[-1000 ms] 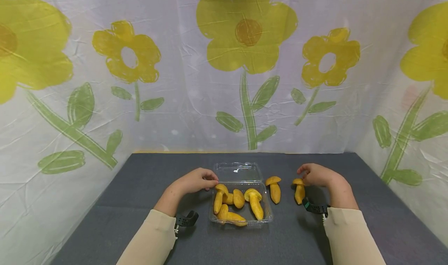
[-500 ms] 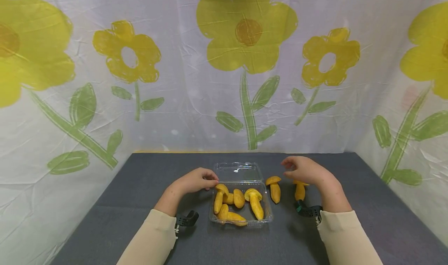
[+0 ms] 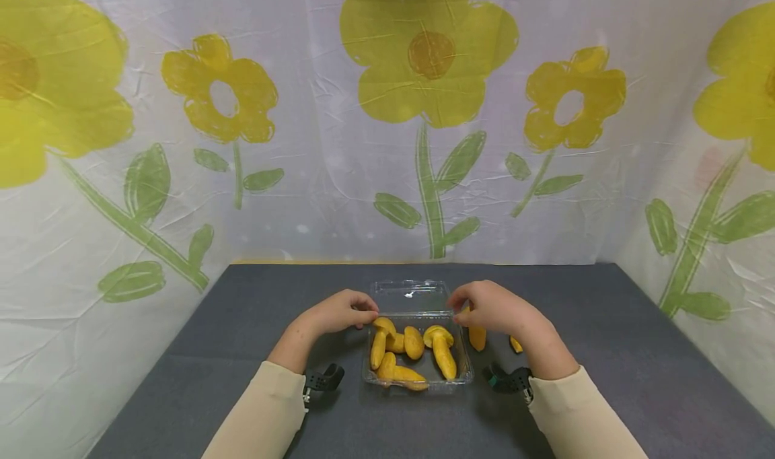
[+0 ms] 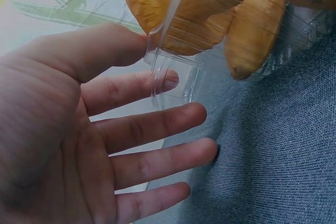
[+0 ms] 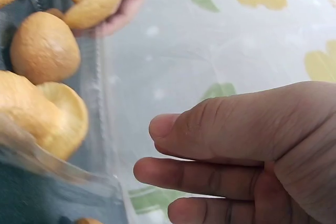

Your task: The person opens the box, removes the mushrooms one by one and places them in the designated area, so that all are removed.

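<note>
A clear plastic clamshell box stands on the table with its lid folded back, holding several yellow mushrooms. My left hand pinches the box's back-left rim between thumb and index finger. In the left wrist view, that hand has its other fingers extended below the rim. Near the back-right corner of the box hovers my right hand. The right wrist view shows this hand holding nothing, thumb and fingers apart, beside the box rim. One loose mushroom lies partly hidden beneath it.
Another loose mushroom, mostly hidden by the right forearm, lies farther right. A dark grey cloth covers the table. Behind and at both sides hangs a white curtain with yellow flowers. Each wrist wears a black band.
My right hand has moved left from the far loose mushroom, past the nearer one, to the box's back-right corner. My left hand has stayed on the rim, and the box has not moved.
</note>
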Demonstrator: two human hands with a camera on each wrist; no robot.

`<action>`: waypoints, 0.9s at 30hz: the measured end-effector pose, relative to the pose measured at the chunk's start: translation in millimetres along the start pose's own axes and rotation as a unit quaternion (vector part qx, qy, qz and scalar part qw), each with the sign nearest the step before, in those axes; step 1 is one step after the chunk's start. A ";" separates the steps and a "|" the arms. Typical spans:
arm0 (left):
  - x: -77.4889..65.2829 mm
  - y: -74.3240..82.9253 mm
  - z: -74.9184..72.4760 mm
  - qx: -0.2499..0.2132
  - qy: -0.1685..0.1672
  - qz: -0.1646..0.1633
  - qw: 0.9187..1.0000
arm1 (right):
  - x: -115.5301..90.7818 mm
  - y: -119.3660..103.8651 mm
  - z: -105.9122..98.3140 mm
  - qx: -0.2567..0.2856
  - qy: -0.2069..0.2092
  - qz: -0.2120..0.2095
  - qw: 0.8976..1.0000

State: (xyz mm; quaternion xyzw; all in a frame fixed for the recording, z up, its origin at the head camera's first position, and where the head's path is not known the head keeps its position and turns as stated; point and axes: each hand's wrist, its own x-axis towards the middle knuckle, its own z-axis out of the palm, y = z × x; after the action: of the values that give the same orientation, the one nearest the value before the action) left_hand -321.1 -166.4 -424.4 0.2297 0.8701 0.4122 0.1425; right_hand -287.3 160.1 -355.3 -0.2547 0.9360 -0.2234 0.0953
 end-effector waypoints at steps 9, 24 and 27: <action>2.8 -2.3 0.6 0.007 0.000 0.001 1.000 | 11.5 -7.1 23.0 -0.051 -0.009 -0.018 0.998; 1.0 -1.3 0.6 0.012 0.002 0.002 1.000 | 18.8 -14.8 46.0 -0.152 0.066 -0.063 0.984; 1.6 -2.0 1.1 0.009 0.001 0.003 1.000 | 18.5 -15.8 47.6 -0.155 0.070 -0.063 0.983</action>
State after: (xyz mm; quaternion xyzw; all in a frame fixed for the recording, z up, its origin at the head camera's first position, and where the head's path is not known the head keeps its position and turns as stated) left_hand -322.5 -166.0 -426.8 0.2336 0.8729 0.4053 0.1384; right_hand -282.3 120.7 -391.1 -0.3083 0.9458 -0.0987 -0.0252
